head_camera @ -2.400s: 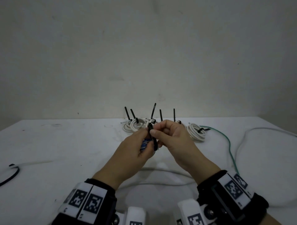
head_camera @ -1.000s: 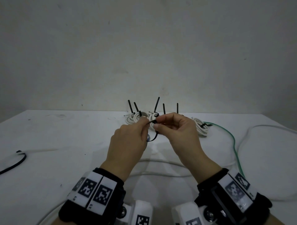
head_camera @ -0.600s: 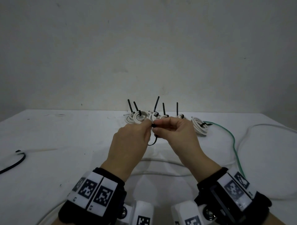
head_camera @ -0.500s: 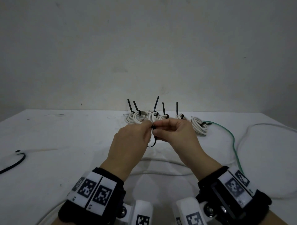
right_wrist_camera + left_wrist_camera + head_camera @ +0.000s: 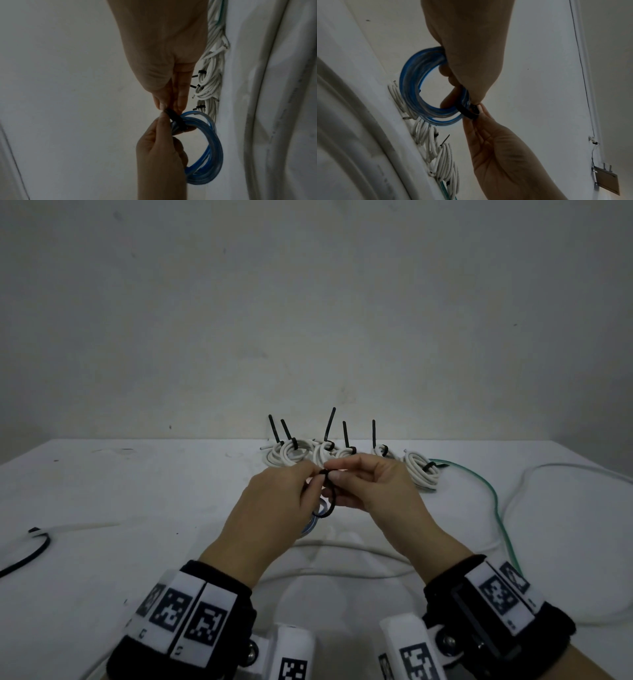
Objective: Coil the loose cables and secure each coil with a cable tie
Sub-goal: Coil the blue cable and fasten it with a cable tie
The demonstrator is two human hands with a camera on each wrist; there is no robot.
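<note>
Above the surface [image 5: 102,508], the left hand [image 5: 274,508] grips the blue coil [image 5: 412,86] so its loops stay bunched. At its 3 o'clock, the right hand [image 5: 373,491] pinches the black tie [image 5: 175,119] wrapped round it, probably to thread and cinch.

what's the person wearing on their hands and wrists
Both hands are bare. The left wrist and the right wrist each carry a black band with white panels printed with black square-pattern markers. White blocks with similar markers hang below each band, probably the camera housings.
</note>
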